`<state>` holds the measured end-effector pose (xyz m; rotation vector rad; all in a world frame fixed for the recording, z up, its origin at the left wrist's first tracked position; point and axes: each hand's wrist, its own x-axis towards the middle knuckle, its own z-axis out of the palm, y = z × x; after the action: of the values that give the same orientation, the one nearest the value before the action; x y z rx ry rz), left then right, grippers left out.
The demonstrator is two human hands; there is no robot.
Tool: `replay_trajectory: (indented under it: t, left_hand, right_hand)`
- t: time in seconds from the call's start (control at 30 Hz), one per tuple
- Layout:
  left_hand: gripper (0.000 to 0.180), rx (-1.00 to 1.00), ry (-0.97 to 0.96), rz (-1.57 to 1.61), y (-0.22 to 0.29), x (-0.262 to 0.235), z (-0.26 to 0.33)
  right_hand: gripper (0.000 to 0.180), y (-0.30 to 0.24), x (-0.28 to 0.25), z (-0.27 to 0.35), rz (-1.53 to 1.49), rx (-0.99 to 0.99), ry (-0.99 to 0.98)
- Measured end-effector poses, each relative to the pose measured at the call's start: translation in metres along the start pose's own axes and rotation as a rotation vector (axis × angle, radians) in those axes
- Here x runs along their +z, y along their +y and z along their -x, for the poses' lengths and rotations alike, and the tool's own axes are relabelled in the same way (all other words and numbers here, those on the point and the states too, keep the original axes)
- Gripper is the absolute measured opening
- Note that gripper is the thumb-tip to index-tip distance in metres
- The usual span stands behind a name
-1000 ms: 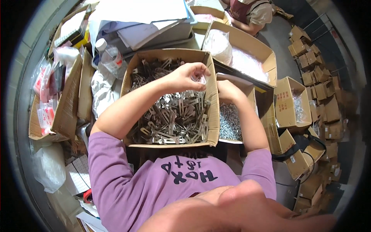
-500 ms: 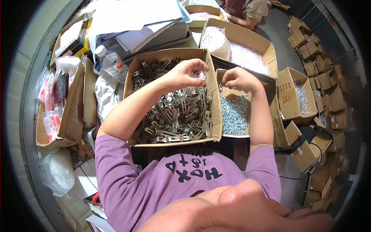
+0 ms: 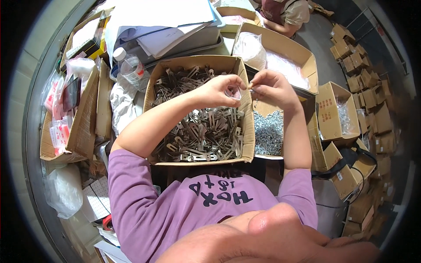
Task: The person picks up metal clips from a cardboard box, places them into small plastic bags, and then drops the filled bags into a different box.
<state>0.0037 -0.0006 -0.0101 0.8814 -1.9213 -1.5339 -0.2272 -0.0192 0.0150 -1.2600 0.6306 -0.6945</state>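
My left hand [image 3: 221, 91] is curled over the cardboard box of metal brackets [image 3: 206, 140], its fingers closed round a small clear plastic bag [image 3: 232, 91]. Just to its right, my right hand [image 3: 277, 90] is pinched close to the bag's opening. Small screws seem to be between its fingertips, though mostly hidden. Below that hand sits a narrower box holding many small silver screws [image 3: 269, 133]. The flat slotted brackets lie in a loose heap, partly covered by my left forearm.
Behind stands an open box [image 3: 310, 59] with clear bags in it. A grey bin [image 3: 206, 46] carries loose papers [image 3: 162, 17]. Left are a plastic bottle [image 3: 131, 70] and a box with a dark phone [image 3: 71, 94]. Small cartons [image 3: 377, 105] pile up right; another person [image 3: 285, 15] is at the top.
My right hand has come up from over the screw box and moved left, now beside the bag. My left hand has shifted slightly right, still holding the bag.
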Motion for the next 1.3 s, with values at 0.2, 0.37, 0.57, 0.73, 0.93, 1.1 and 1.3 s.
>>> replay_trajectory:
  t: [0.2, 0.37, 0.57, 0.73, 0.93, 1.1, 1.3]
  left_hand:
    - [0.047, 0.041, 0.04, 0.214, -0.005, 0.006, 0.001]
    - [0.046, -0.034, 0.003, 0.178, -0.003, 0.0, -0.002]
    - [0.046, 0.004, 0.036, 0.181, -0.012, -0.006, -0.002]
    - [0.045, 0.024, 0.052, 0.212, -0.006, -0.008, -0.003]
    - [0.042, 0.017, 0.088, 0.192, -0.004, -0.012, -0.003]
    - [0.042, 0.012, 0.083, 0.22, -0.004, -0.012, -0.003]
    - [0.041, -0.024, 0.072, 0.184, -0.008, -0.011, -0.004]
  right_hand:
    - [0.018, -0.003, 0.034, -0.016, 0.271, -0.203, 0.03]
    - [0.015, -0.013, -0.022, -0.064, 0.961, -0.406, 0.472]
    - [0.023, 0.0, -0.046, -0.137, 1.586, -0.103, 0.243]
    - [0.018, 0.005, -0.044, -0.156, 1.783, 0.023, 0.169]
    - [0.016, -0.011, -0.04, -0.143, 1.63, 0.018, 0.258]
    - [0.018, -0.011, -0.042, -0.137, 1.524, -0.009, 0.289]
    - [0.017, 0.004, -0.038, -0.157, 1.783, 0.049, 0.293]
